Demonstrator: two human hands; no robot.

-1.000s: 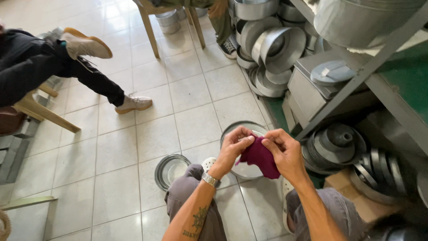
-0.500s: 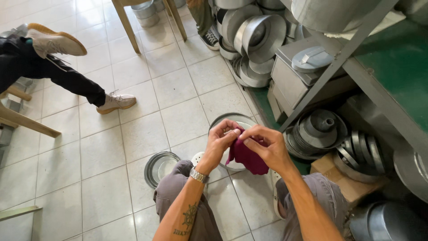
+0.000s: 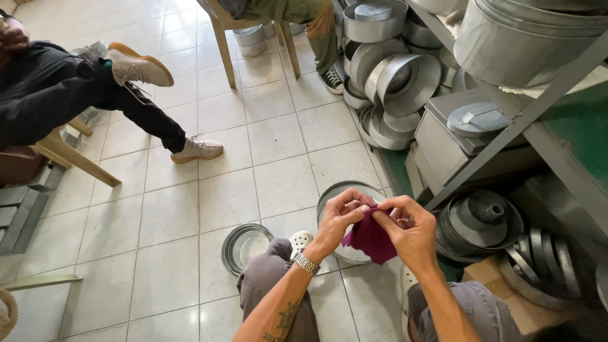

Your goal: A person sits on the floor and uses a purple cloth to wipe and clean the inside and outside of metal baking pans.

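My left hand (image 3: 340, 217) and my right hand (image 3: 409, 228) pinch a dark magenta cloth (image 3: 369, 240) between their fingertips, held above my knees. Each hand grips the top edge of the cloth, which hangs down between them. Under the cloth a round metal pan (image 3: 337, 192) stands on the tiled floor. I wear a metal wristwatch (image 3: 306, 262) on the left wrist, and the left forearm has a tattoo.
A smaller round metal pan (image 3: 244, 246) lies on the floor at my left knee. Stacked metal pans and tins (image 3: 394, 76) fill the right side and a metal shelf (image 3: 525, 114). A seated person in black trousers (image 3: 69, 95) is at left, another on a wooden chair (image 3: 253, 31) behind.
The view has shifted and tilted a little. Both hands still hold the cloth, with the fingers working along its top edge.
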